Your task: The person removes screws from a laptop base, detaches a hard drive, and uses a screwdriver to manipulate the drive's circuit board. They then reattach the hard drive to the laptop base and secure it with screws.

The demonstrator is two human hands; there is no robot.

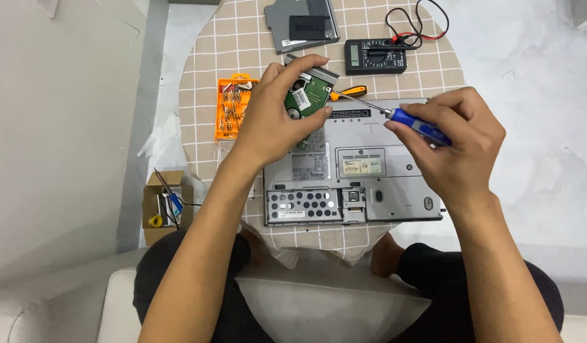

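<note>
— Right, where are your hands at this second?

— So my left hand (274, 121) is curled shut around a hard drive (308, 95), green circuit board facing up at me, thumb on its near edge and fingers wrapped over the far one. I'm holding it lifted above the upturned grey laptop (354, 165), over the laptop's far left corner

— And the other one?

— My right hand (455, 143) is closed around a blue-handled screwdriver (417, 125), pinched between thumb and fingertips. Its thin shaft runs up and to the left, and the tip sits just beside the drive's right edge

— So which way does the drive lie?

— Long axis tilted, running from near-left to far-right, straight off the end of the driver. Left hand has it; right hand only comes close through the tool

— What's around all that?

— An orange-handled screwdriver (349, 93) lies just behind the drive, an orange bit case (231, 108) to the left of my wrist, a black multimeter (375, 56) farther back, all on a checked tablecloth (236, 38)
</note>
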